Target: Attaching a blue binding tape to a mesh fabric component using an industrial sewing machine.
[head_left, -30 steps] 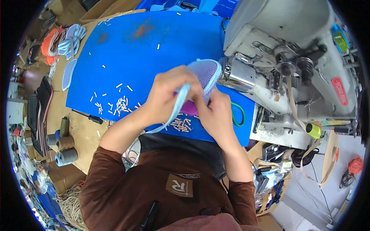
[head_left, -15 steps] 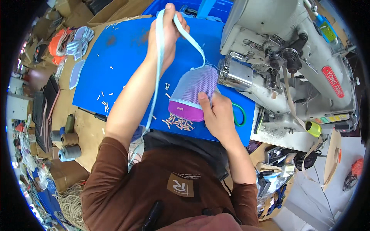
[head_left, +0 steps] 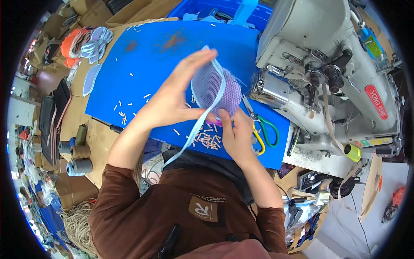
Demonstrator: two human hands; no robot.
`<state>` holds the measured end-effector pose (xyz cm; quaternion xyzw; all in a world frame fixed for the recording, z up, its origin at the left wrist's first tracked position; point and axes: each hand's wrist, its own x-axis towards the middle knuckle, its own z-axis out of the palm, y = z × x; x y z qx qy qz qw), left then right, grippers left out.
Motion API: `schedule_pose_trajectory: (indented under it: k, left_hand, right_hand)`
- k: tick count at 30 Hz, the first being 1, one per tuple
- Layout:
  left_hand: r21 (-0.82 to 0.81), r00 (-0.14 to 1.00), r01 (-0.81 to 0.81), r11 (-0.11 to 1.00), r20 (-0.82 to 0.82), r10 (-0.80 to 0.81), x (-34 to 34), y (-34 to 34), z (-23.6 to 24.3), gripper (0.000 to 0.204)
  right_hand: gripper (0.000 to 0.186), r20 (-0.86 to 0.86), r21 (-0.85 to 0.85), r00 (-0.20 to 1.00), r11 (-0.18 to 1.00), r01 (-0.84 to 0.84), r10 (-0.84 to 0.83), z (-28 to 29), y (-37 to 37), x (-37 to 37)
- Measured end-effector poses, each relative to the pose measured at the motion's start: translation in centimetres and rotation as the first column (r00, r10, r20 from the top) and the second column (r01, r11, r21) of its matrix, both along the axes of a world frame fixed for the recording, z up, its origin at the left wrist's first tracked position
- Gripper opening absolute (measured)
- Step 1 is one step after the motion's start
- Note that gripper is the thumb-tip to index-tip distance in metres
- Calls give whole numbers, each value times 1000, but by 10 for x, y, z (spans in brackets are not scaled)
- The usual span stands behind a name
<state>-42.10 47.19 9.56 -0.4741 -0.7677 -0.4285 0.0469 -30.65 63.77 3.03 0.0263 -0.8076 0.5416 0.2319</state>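
A purple mesh shoe upper [head_left: 228, 93], or a similar curved fabric piece, stands up between my hands over the blue work board. My right hand [head_left: 236, 131] pinches its lower edge, thumb on top. A light blue tape [head_left: 196, 129] runs along its rim and trails down toward my lap. My left hand [head_left: 179, 90] is spread wide at its left side, thumb and fingers apart, fingertips at the upper rim by the tape. A bit of magenta edging shows between the hands. Scissors [head_left: 261, 129] with green and yellow handles lie just right of my right hand.
A sewing machine [head_left: 302, 77] stands close on the right. Small light clips or scraps [head_left: 209, 140] lie on the blue board [head_left: 142, 64]. A blue crate [head_left: 224, 8] is beyond it. Thread spools [head_left: 81, 151] and stacked fabric pieces [head_left: 97, 45] sit at the left.
My left hand has come down from the far edge to the mesh piece and spread its fingers, letting the tape go slack. The piece has tipped upright, and the scissors are more exposed.
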Motion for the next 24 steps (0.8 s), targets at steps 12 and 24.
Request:
schedule_pose_trajectory:
  k: [12, 24]
  left_hand:
    - [197, 830, 317, 928, 416, -372, 10, 35, -27, 55]
    - [-184, 990, 108, 977, 114, -88, -13, 89, -13, 20]
  right_hand:
    - [35, 167, 94, 982, 993, 78, -92, 21, 32, 11]
    - [20, 48, 260, 992, 960, 102, -119, 12, 36, 26]
